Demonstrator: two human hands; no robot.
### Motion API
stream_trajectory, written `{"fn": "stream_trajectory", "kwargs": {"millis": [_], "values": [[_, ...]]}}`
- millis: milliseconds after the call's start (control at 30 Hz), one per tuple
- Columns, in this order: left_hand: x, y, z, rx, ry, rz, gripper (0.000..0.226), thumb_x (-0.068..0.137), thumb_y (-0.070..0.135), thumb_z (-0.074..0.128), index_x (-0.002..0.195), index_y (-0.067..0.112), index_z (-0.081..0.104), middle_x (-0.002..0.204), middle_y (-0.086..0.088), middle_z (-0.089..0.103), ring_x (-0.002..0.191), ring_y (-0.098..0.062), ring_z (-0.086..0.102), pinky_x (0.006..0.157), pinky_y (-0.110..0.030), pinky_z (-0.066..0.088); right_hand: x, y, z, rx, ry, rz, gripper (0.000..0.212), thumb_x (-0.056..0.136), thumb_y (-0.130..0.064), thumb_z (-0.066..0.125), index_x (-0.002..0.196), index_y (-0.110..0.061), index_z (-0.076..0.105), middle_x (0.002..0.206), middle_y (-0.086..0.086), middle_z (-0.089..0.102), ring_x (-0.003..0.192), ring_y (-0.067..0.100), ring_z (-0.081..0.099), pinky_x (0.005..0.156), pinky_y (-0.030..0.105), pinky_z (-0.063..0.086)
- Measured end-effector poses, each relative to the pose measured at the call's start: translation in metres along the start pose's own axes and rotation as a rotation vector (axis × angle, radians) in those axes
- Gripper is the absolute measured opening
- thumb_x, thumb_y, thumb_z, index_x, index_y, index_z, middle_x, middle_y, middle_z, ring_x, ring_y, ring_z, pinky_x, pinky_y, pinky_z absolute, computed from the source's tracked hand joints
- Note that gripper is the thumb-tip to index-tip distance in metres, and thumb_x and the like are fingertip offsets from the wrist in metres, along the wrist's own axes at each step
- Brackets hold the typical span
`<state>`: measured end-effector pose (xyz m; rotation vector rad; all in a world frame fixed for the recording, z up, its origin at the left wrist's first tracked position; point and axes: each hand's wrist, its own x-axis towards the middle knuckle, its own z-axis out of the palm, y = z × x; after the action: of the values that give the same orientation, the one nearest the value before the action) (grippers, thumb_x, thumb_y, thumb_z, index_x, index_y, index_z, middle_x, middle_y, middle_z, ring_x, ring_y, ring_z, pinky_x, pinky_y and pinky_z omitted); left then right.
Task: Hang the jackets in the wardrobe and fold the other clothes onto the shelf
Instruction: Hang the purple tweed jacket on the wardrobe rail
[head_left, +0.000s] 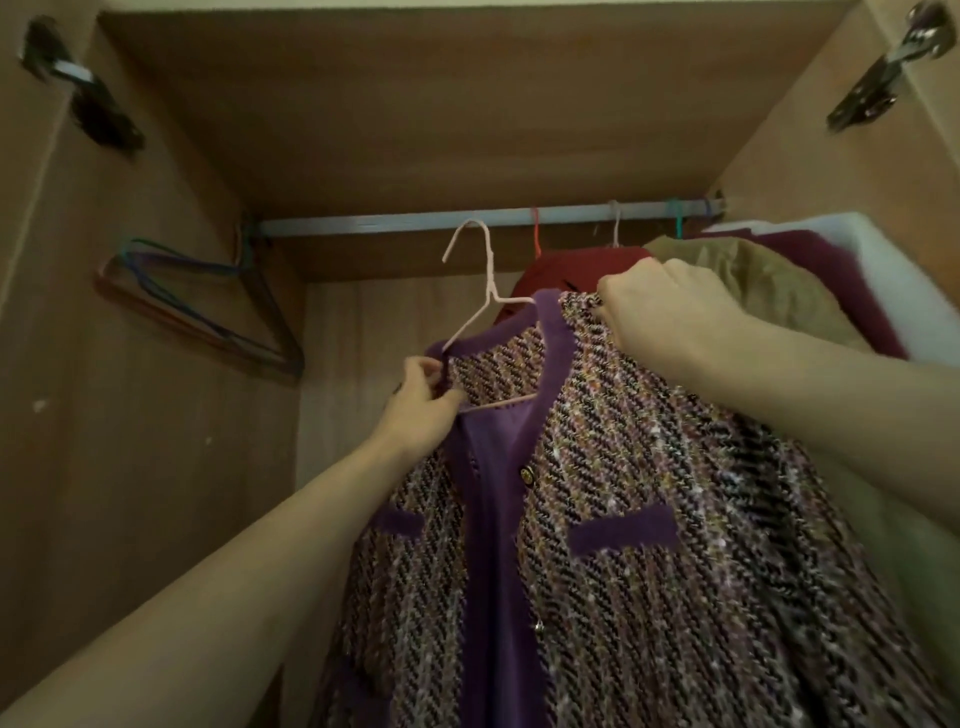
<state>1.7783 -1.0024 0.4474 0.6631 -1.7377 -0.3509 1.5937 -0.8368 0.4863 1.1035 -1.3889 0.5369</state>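
Head view, looking up into the wardrobe: the tweed jacket (597, 467) sits on a pink hanger (483, 291) whose hook is just below the rail (389, 223), pointing left. Left hand (421, 400) pinches the hanger's left arm at the collar; right hand (670, 312) grips the jacket's right shoulder. Hem cut off
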Motion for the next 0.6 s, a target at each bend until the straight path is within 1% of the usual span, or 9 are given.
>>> {"fn": "stream_trajectory", "kwargs": {"millis": [100, 133, 200, 267, 333, 400, 467, 533, 600], "values": [[0.02, -0.01, 0.007, 0.118, -0.063, 0.014, 0.035, 0.094, 0.033, 0.057, 0.125, 0.02, 0.047, 0.121, 0.0, 0.054, 0.109, -0.016, 0.052, 0.09, -0.028, 0.04, 0.017, -0.005, 0.008, -0.045, 0.012, 0.031, 0.017, 0.098, -0.019, 0.048, 0.103, -0.008, 0.06, 0.091, 0.014, 0.056, 0.094, 0.037, 0.061, 0.064, 0.035, 0.036], [0.026, -0.013, 0.009, 0.136, -0.066, 0.016, 0.034, 0.093, 0.035, 0.057, 0.123, 0.021, 0.049, 0.122, -0.001, 0.053, 0.112, -0.018, 0.051, 0.095, -0.029, 0.04, 0.023, -0.006, 0.011, -0.052, 0.012, 0.037, 0.018, 0.099, -0.02, 0.048, 0.103, -0.007, 0.06, 0.094, 0.015, 0.057, 0.096, 0.038, 0.06, 0.065, 0.036, 0.036], [0.041, -0.022, 0.013, 0.167, -0.043, 0.005, 0.031, 0.091, 0.041, 0.057, 0.117, 0.024, 0.051, 0.13, -0.005, 0.046, 0.123, -0.023, 0.045, 0.107, -0.037, 0.036, 0.038, -0.009, 0.017, -0.085, 0.027, 0.042, 0.019, 0.099, -0.02, 0.047, 0.103, -0.006, 0.06, 0.099, 0.016, 0.06, 0.096, 0.039, 0.06, 0.065, 0.037, 0.037], [0.055, -0.03, 0.016, 0.187, -0.042, -0.018, 0.037, 0.089, 0.046, 0.054, 0.118, 0.023, 0.052, 0.136, -0.008, 0.042, 0.127, -0.028, 0.042, 0.111, -0.042, 0.034, 0.055, -0.011, 0.025, -0.134, 0.042, 0.056, 0.018, 0.099, -0.018, 0.048, 0.103, -0.004, 0.061, 0.1, 0.017, 0.06, 0.096, 0.04, 0.06, 0.063, 0.038, 0.038], [0.065, -0.039, 0.018, 0.16, -0.094, -0.029, 0.044, 0.09, 0.044, 0.054, 0.128, 0.023, 0.048, 0.133, -0.006, 0.046, 0.122, -0.025, 0.046, 0.107, -0.035, 0.035, 0.07, -0.012, 0.032, -0.156, 0.043, 0.084, 0.019, 0.098, -0.016, 0.049, 0.105, -0.003, 0.061, 0.102, 0.019, 0.06, 0.098, 0.041, 0.059, 0.064, 0.038, 0.037], [0.071, -0.047, 0.02, 0.108, -0.196, -0.024, 0.043, 0.093, 0.039, 0.054, 0.133, 0.026, 0.04, 0.121, 0.002, 0.049, 0.111, -0.018, 0.048, 0.094, -0.027, 0.036, 0.085, -0.013, 0.036, -0.167, 0.031, 0.098, 0.021, 0.098, -0.016, 0.049, 0.105, -0.001, 0.062, 0.104, 0.021, 0.061, 0.098, 0.041, 0.059, 0.064, 0.038, 0.038], [0.078, -0.056, 0.022, 0.109, -0.263, -0.025, 0.043, 0.096, 0.037, 0.052, 0.135, 0.026, 0.036, 0.115, 0.002, 0.05, 0.105, -0.018, 0.051, 0.087, -0.027, 0.036, 0.098, -0.014, 0.04, -0.17, 0.021, 0.113, 0.022, 0.098, -0.016, 0.046, 0.106, -0.001, 0.061, 0.103, 0.019, 0.06, 0.096, 0.04, 0.06, 0.063, 0.039, 0.039], [0.087, -0.067, 0.023, 0.121, -0.274, -0.012, 0.043, 0.097, 0.038, 0.051, 0.136, 0.025, 0.037, 0.114, 0.001, 0.054, 0.1, -0.018, 0.053, 0.083, -0.027, 0.036, 0.113, -0.017, 0.043, -0.159, 0.03, 0.127, 0.023, 0.099, -0.017, 0.044, 0.108, -0.002, 0.06, 0.1, 0.018, 0.058, 0.095, 0.04, 0.059, 0.063, 0.038, 0.038], [0.095, -0.075, 0.022, 0.165, -0.295, 0.009, 0.045, 0.097, 0.04, 0.049, 0.138, 0.025, 0.041, 0.126, -0.001, 0.053, 0.108, -0.017, 0.051, 0.085, -0.024, 0.033, 0.126, -0.022, 0.046, -0.145, 0.045, 0.134, 0.023, 0.098, -0.015, 0.042, 0.108, -0.003, 0.059, 0.098, 0.017, 0.057, 0.095, 0.039, 0.059, 0.064, 0.037, 0.038]]}}
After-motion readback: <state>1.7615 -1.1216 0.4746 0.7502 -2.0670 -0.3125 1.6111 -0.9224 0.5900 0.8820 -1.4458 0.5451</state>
